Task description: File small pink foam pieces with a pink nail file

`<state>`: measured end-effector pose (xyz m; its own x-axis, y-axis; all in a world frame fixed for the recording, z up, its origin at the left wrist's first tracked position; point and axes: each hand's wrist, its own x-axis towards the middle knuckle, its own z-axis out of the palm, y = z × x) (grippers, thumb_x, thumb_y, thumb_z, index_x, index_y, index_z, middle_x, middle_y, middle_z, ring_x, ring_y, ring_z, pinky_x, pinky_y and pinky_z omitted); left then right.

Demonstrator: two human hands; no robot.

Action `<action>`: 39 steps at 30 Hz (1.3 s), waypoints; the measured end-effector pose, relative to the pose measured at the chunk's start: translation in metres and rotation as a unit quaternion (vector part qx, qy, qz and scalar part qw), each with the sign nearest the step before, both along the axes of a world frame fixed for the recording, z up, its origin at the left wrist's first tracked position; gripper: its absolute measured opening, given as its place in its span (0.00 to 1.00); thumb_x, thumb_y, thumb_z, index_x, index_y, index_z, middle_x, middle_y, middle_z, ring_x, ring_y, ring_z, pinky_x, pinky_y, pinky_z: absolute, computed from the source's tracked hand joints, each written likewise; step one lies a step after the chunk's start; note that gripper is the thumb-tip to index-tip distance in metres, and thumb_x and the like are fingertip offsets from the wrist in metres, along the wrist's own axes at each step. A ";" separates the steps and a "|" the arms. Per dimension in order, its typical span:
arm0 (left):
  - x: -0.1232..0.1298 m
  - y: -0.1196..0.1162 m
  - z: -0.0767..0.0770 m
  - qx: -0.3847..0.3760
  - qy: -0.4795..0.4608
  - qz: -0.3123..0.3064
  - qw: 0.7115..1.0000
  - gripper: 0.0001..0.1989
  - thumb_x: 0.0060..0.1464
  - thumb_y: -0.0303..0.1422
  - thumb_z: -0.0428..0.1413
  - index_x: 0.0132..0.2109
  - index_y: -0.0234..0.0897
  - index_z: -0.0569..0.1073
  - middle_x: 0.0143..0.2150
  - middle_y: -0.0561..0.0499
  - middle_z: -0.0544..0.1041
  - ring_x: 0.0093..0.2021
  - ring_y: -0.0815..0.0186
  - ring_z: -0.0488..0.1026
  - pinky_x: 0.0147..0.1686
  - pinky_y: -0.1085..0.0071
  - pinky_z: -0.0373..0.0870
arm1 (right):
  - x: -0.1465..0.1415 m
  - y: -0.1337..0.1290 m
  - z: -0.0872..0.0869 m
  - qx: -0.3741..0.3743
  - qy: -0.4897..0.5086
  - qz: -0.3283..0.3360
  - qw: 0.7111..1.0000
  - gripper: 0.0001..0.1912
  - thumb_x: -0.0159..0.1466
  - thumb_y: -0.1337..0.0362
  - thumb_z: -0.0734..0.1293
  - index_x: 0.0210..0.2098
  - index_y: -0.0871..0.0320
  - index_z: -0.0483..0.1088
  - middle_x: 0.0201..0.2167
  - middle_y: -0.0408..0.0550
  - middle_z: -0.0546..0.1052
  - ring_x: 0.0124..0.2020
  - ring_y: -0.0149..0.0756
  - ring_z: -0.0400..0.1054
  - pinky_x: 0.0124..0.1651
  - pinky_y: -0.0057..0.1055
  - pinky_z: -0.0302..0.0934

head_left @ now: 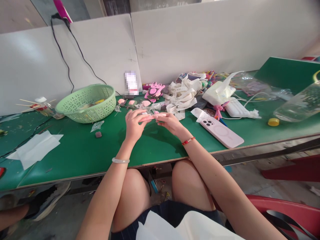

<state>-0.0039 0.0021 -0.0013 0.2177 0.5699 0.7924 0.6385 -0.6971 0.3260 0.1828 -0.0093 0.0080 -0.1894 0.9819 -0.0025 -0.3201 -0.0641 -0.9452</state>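
Over the green table (110, 153), my left hand (136, 124) and my right hand (170, 122) meet at the fingertips. Between them is a small pinkish piece (150, 117), too small to make out clearly. Both hands are closed in a pinch on it. Just behind them lie small pink and grey clay-like pieces (132, 103) and a pink and black figure (155, 91). A dark lump (98, 134) and a small clear plastic bag (97, 126) lie left of my left hand.
A green basket (86, 113) stands left, with white paper (37, 149) nearer. Behind my right hand are crumpled white strips (183, 93). To the right are a pink phone (222, 132), tissues (218, 93), a yellow cap (273, 122) and a large clear bottle (298, 103).
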 end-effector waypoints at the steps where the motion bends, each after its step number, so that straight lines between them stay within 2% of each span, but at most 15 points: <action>1: 0.000 0.000 0.000 0.000 -0.002 -0.002 1.000 0.05 0.52 0.34 0.65 0.39 0.44 0.80 0.48 0.49 0.80 0.50 0.58 0.76 0.60 0.52 0.60 | 0.000 0.000 0.000 -0.002 0.002 0.000 1.000 0.17 0.43 0.56 0.80 0.27 0.59 0.78 0.26 0.42 0.73 0.31 0.28 0.65 0.35 0.27 0.59; 4: 0.000 0.000 0.000 -0.001 -0.008 -0.006 1.000 0.09 0.51 0.36 0.66 0.41 0.45 0.80 0.50 0.49 0.80 0.51 0.57 0.75 0.59 0.52 0.61 | 0.001 0.001 0.000 -0.005 0.011 -0.008 1.000 0.17 0.43 0.56 0.81 0.28 0.59 0.78 0.26 0.42 0.72 0.31 0.28 0.65 0.34 0.26 0.59; 9: 0.000 0.000 0.001 -0.002 -0.019 -0.004 1.000 0.04 0.54 0.36 0.64 0.38 0.44 0.80 0.47 0.48 0.80 0.49 0.58 0.76 0.58 0.54 0.65 | 0.002 0.002 -0.001 -0.009 0.004 -0.007 1.000 0.17 0.44 0.56 0.80 0.28 0.59 0.77 0.26 0.42 0.73 0.31 0.28 0.65 0.35 0.27 0.59; 14: -0.001 0.001 0.002 0.006 -0.032 -0.003 0.999 0.10 0.52 0.38 0.65 0.42 0.44 0.80 0.50 0.48 0.80 0.50 0.58 0.76 0.56 0.55 0.67 | 0.003 0.001 0.000 -0.007 0.023 -0.009 1.000 0.16 0.45 0.57 0.80 0.29 0.58 0.77 0.26 0.42 0.73 0.31 0.28 0.65 0.36 0.27 0.60; 19: -0.001 0.000 0.002 0.002 -0.046 -0.008 0.999 0.07 0.54 0.37 0.63 0.40 0.42 0.80 0.49 0.48 0.80 0.48 0.59 0.77 0.53 0.57 0.71 | 0.004 0.001 0.001 -0.016 0.041 -0.005 0.999 0.16 0.45 0.58 0.80 0.30 0.59 0.77 0.26 0.40 0.72 0.30 0.27 0.65 0.35 0.26 0.60; 23: -0.001 -0.002 0.005 -0.004 -0.056 -0.015 0.998 0.10 0.54 0.38 0.64 0.43 0.42 0.79 0.50 0.48 0.79 0.51 0.59 0.76 0.54 0.58 0.71 | 0.004 0.001 0.002 -0.021 0.056 0.000 0.998 0.16 0.45 0.58 0.80 0.29 0.58 0.77 0.25 0.40 0.72 0.29 0.26 0.65 0.35 0.25 0.60; 27: -0.001 -0.003 0.006 -0.022 -0.066 -0.014 0.998 0.08 0.54 0.39 0.63 0.39 0.41 0.79 0.49 0.48 0.79 0.50 0.59 0.76 0.52 0.59 0.72 | 0.004 0.002 0.001 -0.017 0.053 0.002 0.998 0.15 0.46 0.58 0.80 0.29 0.58 0.77 0.25 0.40 0.73 0.29 0.27 0.66 0.35 0.26 0.61; 31: -0.001 -0.003 0.006 -0.018 -0.081 -0.022 0.996 0.12 0.53 0.39 0.64 0.44 0.42 0.79 0.50 0.47 0.79 0.52 0.58 0.75 0.55 0.58 0.71 | 0.005 0.003 -0.001 -0.024 0.066 -0.001 0.998 0.16 0.45 0.57 0.80 0.29 0.57 0.77 0.25 0.40 0.73 0.29 0.27 0.66 0.34 0.26 0.62; 35: -0.001 -0.003 0.006 -0.024 -0.089 -0.021 0.996 0.09 0.55 0.39 0.63 0.40 0.42 0.80 0.49 0.47 0.78 0.51 0.58 0.75 0.54 0.58 0.71 | 0.006 0.004 -0.001 -0.027 0.085 0.001 0.996 0.17 0.44 0.57 0.81 0.28 0.58 0.77 0.25 0.41 0.74 0.29 0.26 0.67 0.33 0.24 0.62; 39: -0.002 -0.004 0.006 -0.027 -0.099 -0.026 0.994 0.13 0.55 0.40 0.63 0.46 0.42 0.79 0.51 0.47 0.78 0.53 0.58 0.74 0.56 0.57 0.70 | 0.007 0.003 0.000 -0.025 0.099 0.001 0.995 0.17 0.43 0.58 0.81 0.29 0.57 0.77 0.25 0.40 0.74 0.28 0.26 0.66 0.33 0.24 0.62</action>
